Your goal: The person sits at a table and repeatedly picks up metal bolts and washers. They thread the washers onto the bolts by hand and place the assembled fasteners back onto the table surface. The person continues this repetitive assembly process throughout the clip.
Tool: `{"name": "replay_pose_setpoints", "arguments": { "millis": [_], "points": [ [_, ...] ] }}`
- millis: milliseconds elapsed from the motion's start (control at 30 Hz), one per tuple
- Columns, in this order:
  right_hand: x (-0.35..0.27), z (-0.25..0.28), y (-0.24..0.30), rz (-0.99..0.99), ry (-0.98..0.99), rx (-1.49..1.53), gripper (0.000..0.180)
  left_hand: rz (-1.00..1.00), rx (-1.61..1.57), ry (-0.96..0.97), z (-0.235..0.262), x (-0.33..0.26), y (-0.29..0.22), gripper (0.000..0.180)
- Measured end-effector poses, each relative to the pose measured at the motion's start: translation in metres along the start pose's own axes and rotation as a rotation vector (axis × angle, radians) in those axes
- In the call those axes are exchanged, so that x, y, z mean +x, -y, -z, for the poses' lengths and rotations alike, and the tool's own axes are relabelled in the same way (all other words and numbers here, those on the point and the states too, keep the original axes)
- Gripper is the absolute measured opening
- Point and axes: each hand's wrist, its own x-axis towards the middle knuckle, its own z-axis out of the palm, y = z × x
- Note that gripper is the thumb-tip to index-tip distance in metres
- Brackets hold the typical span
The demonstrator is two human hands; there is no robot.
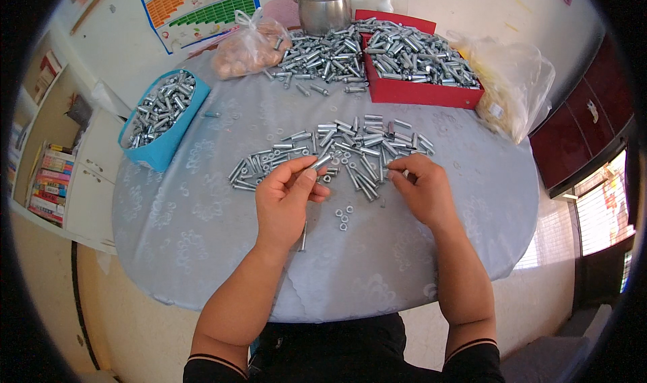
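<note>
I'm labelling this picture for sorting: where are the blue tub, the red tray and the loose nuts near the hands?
blue tub (164, 152): head view, on its outer front wall.
red tray (418, 94): head view, on its front wall.
loose nuts (343, 218): head view, middle of the small cluster.

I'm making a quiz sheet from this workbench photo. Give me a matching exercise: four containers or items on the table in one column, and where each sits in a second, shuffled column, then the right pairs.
Things:
1. blue tub of metal sleeves
2. red tray of metal sleeves
3. steel pot
4. loose nuts

Places:
A. far edge of the table, middle
B. between the person's two hands, close to the body
C. left side of the table
D. far right part of the table

Pairs: 1-C, 2-D, 3-A, 4-B
</note>
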Motion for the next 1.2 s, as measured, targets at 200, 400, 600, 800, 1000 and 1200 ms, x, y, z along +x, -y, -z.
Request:
{"name": "replay_pose_setpoints", "arguments": {
  "millis": [200,400,600,800,1000,1200],
  "points": [
    [0.008,-0.025,0.010,0.169,0.051,-0.116,0.012,-0.005,-0.022,-0.030,0.005,0.004,0.000,0.023],
    [0.027,-0.044,0.018,0.117,0.080,-0.320,0.015,-0.013,-0.025,-0.023,0.005,0.003,0.001,0.024],
    [0.035,-0.056,0.017,0.071,0.153,-0.375,0.015,0.012,-0.040,-0.007,0.004,0.000,-0.005,0.023],
    [0.031,-0.055,0.016,0.050,0.152,-0.313,0.018,-0.009,-0.015,0.023,0.003,0.000,-0.001,0.023],
    [0.015,-0.034,0.025,-0.078,0.060,0.192,0.013,0.041,-0.019,0.079,0.002,-0.002,0.004,0.023],
    [-0.004,-0.029,0.020,-0.288,0.074,0.702,0.013,0.098,0.004,0.124,-0.002,-0.007,0.003,0.023]
  ]
}}
